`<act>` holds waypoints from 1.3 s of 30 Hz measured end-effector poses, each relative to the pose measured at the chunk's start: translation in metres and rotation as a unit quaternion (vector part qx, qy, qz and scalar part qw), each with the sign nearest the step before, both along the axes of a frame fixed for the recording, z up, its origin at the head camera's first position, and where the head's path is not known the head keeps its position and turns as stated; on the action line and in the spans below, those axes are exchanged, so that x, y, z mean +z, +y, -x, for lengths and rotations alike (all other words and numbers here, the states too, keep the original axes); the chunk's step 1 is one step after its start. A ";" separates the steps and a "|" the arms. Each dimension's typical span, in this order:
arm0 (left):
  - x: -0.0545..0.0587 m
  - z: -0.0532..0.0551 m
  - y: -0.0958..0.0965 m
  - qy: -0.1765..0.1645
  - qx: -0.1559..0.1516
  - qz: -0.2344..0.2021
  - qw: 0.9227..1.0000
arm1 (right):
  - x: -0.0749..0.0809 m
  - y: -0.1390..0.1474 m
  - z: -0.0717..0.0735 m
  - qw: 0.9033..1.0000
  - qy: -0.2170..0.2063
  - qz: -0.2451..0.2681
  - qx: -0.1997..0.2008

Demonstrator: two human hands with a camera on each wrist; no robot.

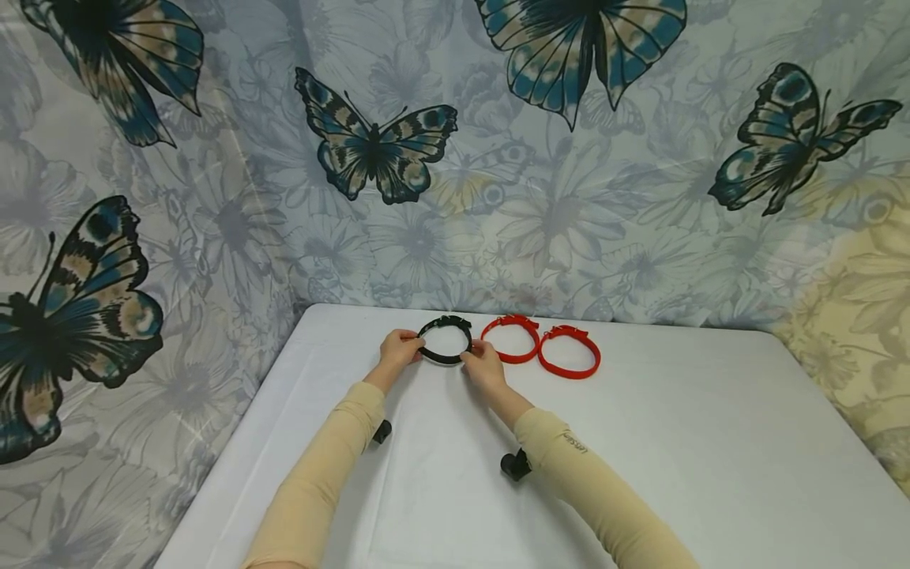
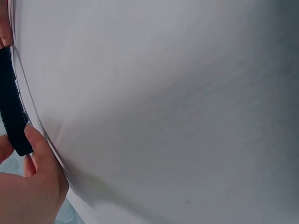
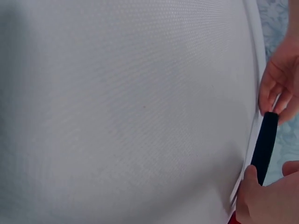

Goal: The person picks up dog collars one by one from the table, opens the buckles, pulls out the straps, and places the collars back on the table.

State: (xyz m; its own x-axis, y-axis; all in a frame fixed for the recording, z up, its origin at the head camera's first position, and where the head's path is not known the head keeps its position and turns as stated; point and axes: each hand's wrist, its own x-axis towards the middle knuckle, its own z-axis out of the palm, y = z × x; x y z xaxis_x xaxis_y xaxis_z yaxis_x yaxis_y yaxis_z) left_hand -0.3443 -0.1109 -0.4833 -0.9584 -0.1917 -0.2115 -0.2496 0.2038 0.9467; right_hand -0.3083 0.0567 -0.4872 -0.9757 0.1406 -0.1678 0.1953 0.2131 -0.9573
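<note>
Your left hand (image 1: 400, 348) pinches the black loop (image 1: 445, 340) at 9 o'clock, your right hand (image 1: 483, 365) at 3; two glossy red loops (image 1: 540, 346) lie beside it on the white bench (image 1: 711, 442).

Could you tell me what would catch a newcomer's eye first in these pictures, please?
Probably the big blue butterflies on the backdrop cloth behind the white table. Next, mid-table, the left hand and right hand pinch opposite sides of a black collar, with two red collars lying just to its right.
</note>
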 end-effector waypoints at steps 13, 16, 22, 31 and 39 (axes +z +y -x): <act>-0.002 -0.027 0.010 0.020 0.020 -0.123 0.992 | -0.002 0.026 -0.016 0.989 -0.030 0.147 -0.004; -0.003 -0.036 0.011 0.034 0.021 -0.139 0.990 | -0.001 0.033 -0.022 0.985 -0.037 0.167 0.011; -0.002 -0.060 0.017 0.047 -0.002 -0.150 0.988 | 0.005 0.055 -0.037 0.978 -0.074 0.187 0.063; -0.001 -0.095 0.027 0.041 -0.060 -0.168 0.983 | 0.014 0.087 -0.065 0.973 -0.100 0.162 0.128; 0.000 -0.120 0.036 0.021 -0.093 -0.182 0.979 | 0.012 0.106 -0.091 0.972 -0.099 0.154 0.147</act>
State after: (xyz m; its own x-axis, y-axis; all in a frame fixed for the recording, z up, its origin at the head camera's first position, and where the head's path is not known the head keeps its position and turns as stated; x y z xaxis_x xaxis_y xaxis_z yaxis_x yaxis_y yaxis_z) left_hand -0.2242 -0.0746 -0.4830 -0.9787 0.0668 -0.1939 -0.2004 -0.1105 0.9735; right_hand -0.2173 0.1623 -0.4748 -0.9105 -0.2266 -0.3460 0.3559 -0.0031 -0.9345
